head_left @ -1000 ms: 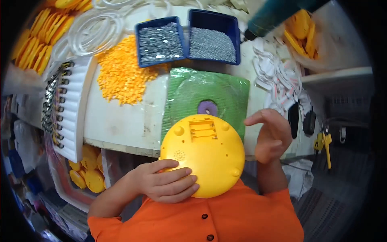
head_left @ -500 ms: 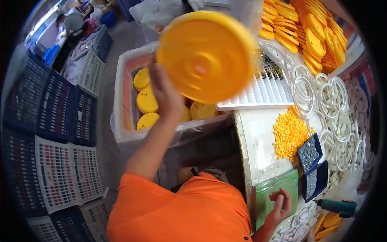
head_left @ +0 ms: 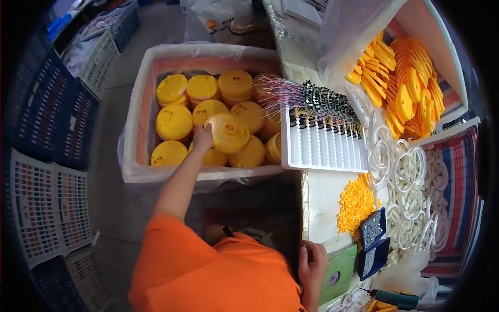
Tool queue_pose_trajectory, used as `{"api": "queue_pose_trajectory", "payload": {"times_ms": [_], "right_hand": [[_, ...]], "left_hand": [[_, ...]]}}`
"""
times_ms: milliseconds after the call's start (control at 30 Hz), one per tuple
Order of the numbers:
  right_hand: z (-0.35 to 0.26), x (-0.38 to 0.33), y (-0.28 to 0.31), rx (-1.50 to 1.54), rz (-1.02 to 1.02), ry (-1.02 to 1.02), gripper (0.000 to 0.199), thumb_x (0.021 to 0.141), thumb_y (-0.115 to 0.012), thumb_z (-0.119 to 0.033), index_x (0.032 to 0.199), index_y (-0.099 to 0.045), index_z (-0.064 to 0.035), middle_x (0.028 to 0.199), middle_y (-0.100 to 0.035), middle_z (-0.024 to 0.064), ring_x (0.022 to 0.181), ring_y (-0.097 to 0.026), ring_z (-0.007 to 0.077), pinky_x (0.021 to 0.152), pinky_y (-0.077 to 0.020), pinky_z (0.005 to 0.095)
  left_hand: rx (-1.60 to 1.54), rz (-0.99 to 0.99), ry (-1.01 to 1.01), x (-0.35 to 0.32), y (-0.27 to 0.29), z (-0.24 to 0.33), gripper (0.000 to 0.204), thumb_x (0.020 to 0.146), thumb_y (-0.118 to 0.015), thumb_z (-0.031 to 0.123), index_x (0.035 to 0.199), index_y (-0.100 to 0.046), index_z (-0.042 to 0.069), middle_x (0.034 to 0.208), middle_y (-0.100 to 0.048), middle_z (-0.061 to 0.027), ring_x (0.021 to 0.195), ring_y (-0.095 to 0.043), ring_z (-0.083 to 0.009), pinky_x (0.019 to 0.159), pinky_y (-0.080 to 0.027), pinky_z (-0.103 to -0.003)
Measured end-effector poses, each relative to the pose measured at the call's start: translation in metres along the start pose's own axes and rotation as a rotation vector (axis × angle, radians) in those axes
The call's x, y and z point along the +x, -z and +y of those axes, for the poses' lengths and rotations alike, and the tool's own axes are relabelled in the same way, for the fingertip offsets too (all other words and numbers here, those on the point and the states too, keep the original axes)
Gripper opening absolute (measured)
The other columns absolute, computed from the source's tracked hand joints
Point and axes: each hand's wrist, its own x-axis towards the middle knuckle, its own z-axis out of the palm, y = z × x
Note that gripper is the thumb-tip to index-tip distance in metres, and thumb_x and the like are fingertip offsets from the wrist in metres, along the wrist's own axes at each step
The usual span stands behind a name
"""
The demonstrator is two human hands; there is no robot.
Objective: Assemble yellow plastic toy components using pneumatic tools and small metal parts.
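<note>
Gripping one yellow disc [head_left: 231, 136] are left fingers [head_left: 207, 131]; right fingers [head_left: 315, 250] curl loosely beside one mat [head_left: 341, 265].

White crinkly plastic bag [head_left: 221, 9]: just past the far side of the big white box with a see-through liner [head_left: 136, 112]; it has writing on it.
Dark printed letters [head_left: 222, 28]: big, in two slanting rows; whole words are hard to see.
Small orange mark [head_left: 211, 24]: printed beside the letters.

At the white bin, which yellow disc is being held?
The blurred disc in the left hand; the other discs sit inside the white bin.
</note>
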Motion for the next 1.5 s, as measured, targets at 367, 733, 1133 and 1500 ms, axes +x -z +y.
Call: {"api": "queue_pose_trajectory", "payload": {"times_ms": [367, 733, 1133, 1500], "right_hand": [[0.005, 0.004, -0.011, -0.071, 0.102, -0.051, 0.008, 0.089, -0.067, -0.003, 0.096, -0.07, -0.001, 0.077, -0.062, 0.0102, 0.069, -0.06, 0.0252, 0.064, -0.0462, 0.0353], [-0.001, -0.002, -0.002, -0.064, 0.182, -0.036, 0.008, 0.087, -0.072, -0.012, 0.093, -0.074, -0.0073, 0.077, -0.066, 0.0101, 0.071, -0.064, 0.0293, 0.062, -0.0493, 0.0375], [0.013, -0.01, 0.024, 0.196, -0.01, -0.005, 0.018, 0.091, -0.07, -0.017, 0.104, -0.072, -0.0044, 0.091, -0.07, 0.0147, 0.083, -0.068, 0.0324, 0.071, -0.0527, 0.0381], [0.02, -0.017, 0.049, 0.527, 0.114, -0.308, 0.036, 0.104, -0.049, -0.024, 0.122, -0.064, 0.0035, 0.117, -0.068, 0.0186, 0.107, -0.063, 0.0257, 0.093, -0.0487, 0.0377]], "left_hand": [[-0.115, -0.484, 0.066, -0.015, -0.128, 0.039, 0.051, 0.096, -0.06, 0.037, 0.13, -0.061, -0.001, 0.115, -0.069, -0.0207, 0.1, -0.068, -0.0269, 0.082, -0.054, -0.034], [-0.622, 0.017, -0.285, -0.096, -0.056, 0.108, 0.021, 0.085, -0.049, -0.006, 0.1, -0.062, 0.0, 0.093, -0.062, -0.0064, 0.088, -0.061, -0.0204, 0.085, -0.049, -0.031], [-0.749, -0.286, -1.072, -0.236, -0.041, 0.254, 0.026, 0.073, -0.044, -0.016, 0.087, -0.052, 0.004, 0.09, -0.053, -0.0079, 0.081, -0.05, -0.016, 0.074, -0.041, -0.026], [-0.461, -1.157, -1.162, -0.39, -0.082, 0.185, 0.04, 0.079, -0.066, 0.002, 0.118, -0.056, 0.008, 0.123, -0.056, -0.0152, 0.117, -0.057, -0.0339, 0.1, -0.048, -0.041]]}}
